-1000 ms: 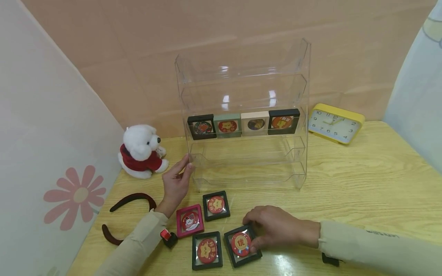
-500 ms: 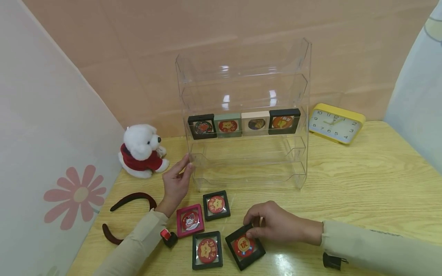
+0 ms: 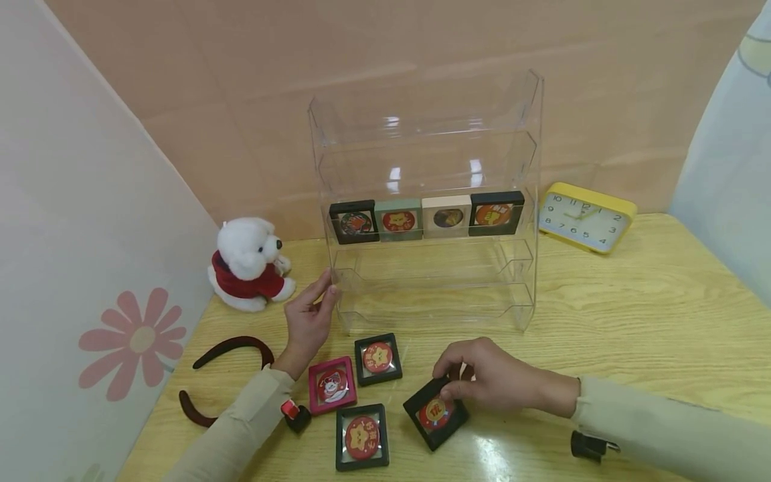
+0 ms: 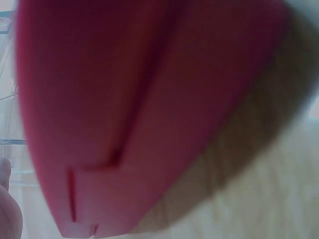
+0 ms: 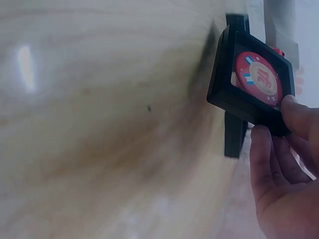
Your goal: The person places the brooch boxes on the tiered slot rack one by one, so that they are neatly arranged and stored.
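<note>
My right hand (image 3: 494, 375) pinches a black square display frame (image 3: 436, 412) by its upper edge; a red round badge shows inside it. In the right wrist view that frame (image 5: 256, 82) is tilted, lifted off the table, with thumb and fingers on one edge. My left hand (image 3: 308, 321) grips the lower left side of a clear tiered rack (image 3: 427, 294) with thumb and fingers. Below it lie a magenta frame (image 3: 332, 385), a black frame (image 3: 378, 359) and another black frame (image 3: 362, 438), each holding a red badge. The magenta frame (image 4: 124, 99) fills the left wrist view, blurred.
Several framed badges (image 3: 397, 221) stand in a row on the rack's middle tier. A white plush bear (image 3: 243, 261) sits left of the rack, a yellow clock (image 3: 587, 217) to its right. A dark headband (image 3: 235, 345) lies at the left on the wooden table (image 3: 632, 321).
My right hand has pinched the black frame, raised and tilted it, and moved it slightly right and toward the rack. The left hand stays at the rack's side.
</note>
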`<state>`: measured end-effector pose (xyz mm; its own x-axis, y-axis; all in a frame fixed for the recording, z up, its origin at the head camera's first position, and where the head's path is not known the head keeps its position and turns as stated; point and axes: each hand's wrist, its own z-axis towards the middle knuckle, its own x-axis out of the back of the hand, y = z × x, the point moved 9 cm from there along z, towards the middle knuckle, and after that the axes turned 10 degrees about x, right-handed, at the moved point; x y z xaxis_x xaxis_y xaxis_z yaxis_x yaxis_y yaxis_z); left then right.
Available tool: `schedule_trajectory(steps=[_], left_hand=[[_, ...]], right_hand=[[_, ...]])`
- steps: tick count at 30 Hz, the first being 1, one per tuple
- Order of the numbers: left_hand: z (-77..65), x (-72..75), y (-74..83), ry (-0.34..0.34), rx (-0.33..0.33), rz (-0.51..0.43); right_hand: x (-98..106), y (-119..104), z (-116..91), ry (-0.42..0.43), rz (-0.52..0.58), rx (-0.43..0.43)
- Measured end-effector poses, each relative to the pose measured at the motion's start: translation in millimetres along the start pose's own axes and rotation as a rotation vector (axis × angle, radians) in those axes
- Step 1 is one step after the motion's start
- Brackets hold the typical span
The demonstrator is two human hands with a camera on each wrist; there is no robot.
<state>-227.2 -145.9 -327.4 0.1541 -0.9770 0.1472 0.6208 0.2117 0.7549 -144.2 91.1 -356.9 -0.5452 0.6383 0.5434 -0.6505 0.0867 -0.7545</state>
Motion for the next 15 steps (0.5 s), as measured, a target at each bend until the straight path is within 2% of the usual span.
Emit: schedule_trajectory(steps=[3,8,15], left_hand=[[1.6,-1.8,11.8,-0.003,-0.001,0.014],[2.5,-2.6,14.0,-0.012,0.007,0.025],[1.9,-2.1,13.8,-0.010,-0.002,0.012]], right_hand=[[11.2,-0.1,-0.6,0.026,-0.041,0.006],[30.5,-5.5,2.3,0.074,-0.113,0.027],[48.4,-7.0,3.9,0.106,-0.188,0.005]])
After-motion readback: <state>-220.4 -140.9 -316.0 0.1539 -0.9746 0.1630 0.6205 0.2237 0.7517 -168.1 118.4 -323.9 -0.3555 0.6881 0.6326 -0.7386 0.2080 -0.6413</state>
